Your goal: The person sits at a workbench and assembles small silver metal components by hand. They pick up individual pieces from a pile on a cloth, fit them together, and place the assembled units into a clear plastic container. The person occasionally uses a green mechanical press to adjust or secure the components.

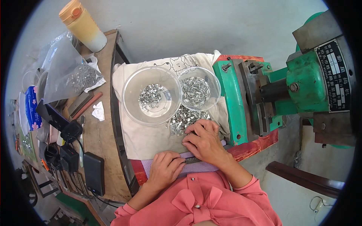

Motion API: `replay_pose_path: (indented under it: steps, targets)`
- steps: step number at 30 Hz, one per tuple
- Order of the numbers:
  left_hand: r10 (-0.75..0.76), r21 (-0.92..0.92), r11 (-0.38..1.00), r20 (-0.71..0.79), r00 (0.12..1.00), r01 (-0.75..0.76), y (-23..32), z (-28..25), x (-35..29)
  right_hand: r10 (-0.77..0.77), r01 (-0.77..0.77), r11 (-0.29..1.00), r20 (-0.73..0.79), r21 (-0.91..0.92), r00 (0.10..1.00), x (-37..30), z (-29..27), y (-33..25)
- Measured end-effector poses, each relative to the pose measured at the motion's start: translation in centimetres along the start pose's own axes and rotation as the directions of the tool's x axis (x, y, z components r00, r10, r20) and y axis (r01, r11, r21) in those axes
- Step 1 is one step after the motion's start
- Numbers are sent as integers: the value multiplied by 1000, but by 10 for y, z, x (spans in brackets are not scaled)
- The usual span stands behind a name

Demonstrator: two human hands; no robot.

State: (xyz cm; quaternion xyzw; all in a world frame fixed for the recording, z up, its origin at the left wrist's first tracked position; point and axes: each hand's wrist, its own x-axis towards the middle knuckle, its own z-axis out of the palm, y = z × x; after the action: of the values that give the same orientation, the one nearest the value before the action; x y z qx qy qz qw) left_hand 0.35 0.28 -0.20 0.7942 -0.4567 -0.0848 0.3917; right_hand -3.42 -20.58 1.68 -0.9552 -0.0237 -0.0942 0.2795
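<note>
Before my body, a dark narrow metal strip (192,161) lies on a purple cloth (185,169). At its left end, my left hand (164,168) is closed with its fingertips on it. My right hand (204,141) reaches over the strip, its fingers curled together at the near edge of a loose pile of small shiny metal pieces (181,121); whatever they pinch is hidden. Just beyond the pile stand a large clear round tub (130,113) and, to its right, a smaller clear bowl (216,86). Both contain many small silvery metal parts.
A pale cloth (139,141) covers the work surface. Close on the right stands a green press machine (235,109). The wooden side table (96,139) at left carries a yellow bottle (85,28), a plastic bag of metal parts (69,71), a black power bank (94,173) and cables.
</note>
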Motion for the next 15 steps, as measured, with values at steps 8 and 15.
replay_pose_path:
  steps: [8,15]
  targets:
    - [-19,12,1000,-37,999,20,1,5,0,-29,29,999,3,-39,1000,-2,3,4]
    - [34,66,997,-15,999,-33,1,5,1,-32,31,998,-28,-47,999,-3,1,3]
